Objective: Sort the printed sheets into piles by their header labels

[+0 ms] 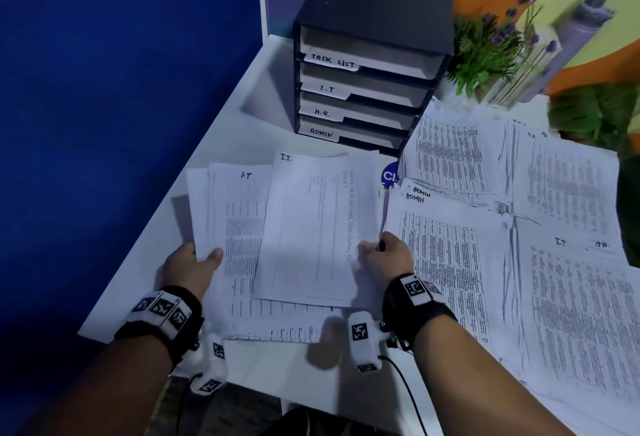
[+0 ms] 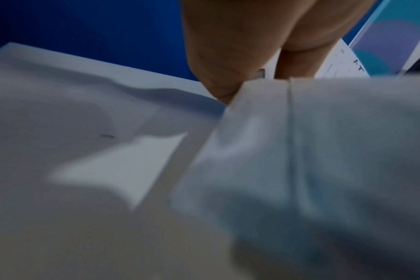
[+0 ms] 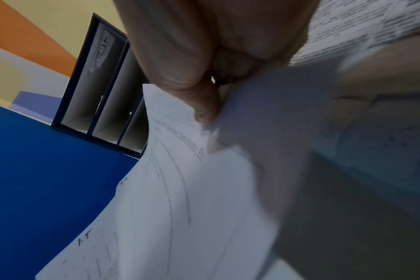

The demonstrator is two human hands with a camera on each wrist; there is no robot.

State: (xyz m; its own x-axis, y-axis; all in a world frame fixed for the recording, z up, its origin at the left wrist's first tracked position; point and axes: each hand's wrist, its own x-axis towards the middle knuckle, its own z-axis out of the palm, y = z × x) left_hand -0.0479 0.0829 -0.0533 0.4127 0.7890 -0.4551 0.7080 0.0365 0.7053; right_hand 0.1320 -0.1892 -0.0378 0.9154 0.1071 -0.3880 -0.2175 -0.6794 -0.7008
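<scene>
The fingers (image 1: 369, 251) of the person's right hand (image 1: 388, 257) curl around the right edge of a printed sheet marked "I.T." (image 1: 311, 227), thumb on top, and a dark pen (image 1: 383, 221) is tucked in the same grip, pointing away from the person. The left hand (image 1: 194, 267) pinches the near left corner of a small fan of I.T. sheets (image 1: 239, 227), thumb pressed on the top face and the other fingers hidden beneath. The sheet in the right hand overlaps the right side of that fan. All these papers sit at the near left of a white desk (image 1: 221, 124), partly lifted off it.

To the right, more printed sheets cover the desk in loose piles: one headed "ADMIN" (image 1: 446, 262) just beside the right hand, another labelled "I.T" (image 1: 581, 314) at the near right, and further sheets (image 1: 450, 151) beyond them.

At the far side stands a dark paper organiser (image 1: 370, 65) with four stacked trays, tagged from top to bottom "TASK LIST", "I.T", "H.R." and "ADMIN". Right of it is a plant with purple flowers (image 1: 491, 44). A blue partition (image 1: 121, 72) runs along the left of the desk.
</scene>
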